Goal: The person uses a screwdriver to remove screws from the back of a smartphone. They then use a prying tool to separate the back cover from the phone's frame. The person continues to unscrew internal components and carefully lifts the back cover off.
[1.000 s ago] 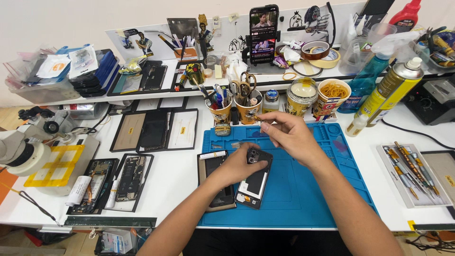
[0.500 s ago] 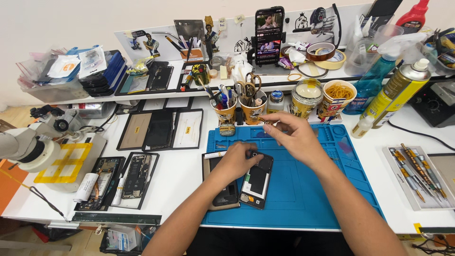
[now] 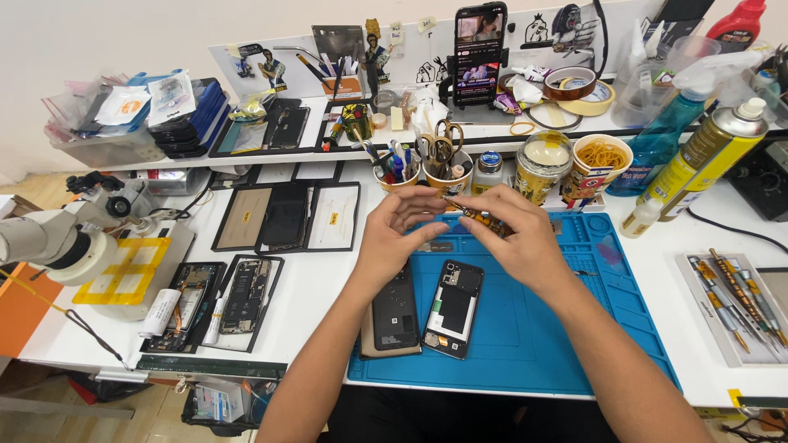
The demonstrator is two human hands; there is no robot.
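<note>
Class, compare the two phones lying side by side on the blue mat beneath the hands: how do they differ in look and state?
The left phone looks closed and plain dark; the opened phone shows a white panel and small parts inside. The left phone rests on a brownish pad, and the opened phone lies straight on the blue mat. Both lie flat, untouched, near each other.

A slim screwdriver [image 3: 480, 218] with an orange-and-dark handle is lying nearly level in the air, tip pointing left, above the far edge of the blue mat [image 3: 574, 344]. An opened phone [image 3: 453, 308], back cover off, is lying flat near the mat's left edge, slightly tilted.
</note>
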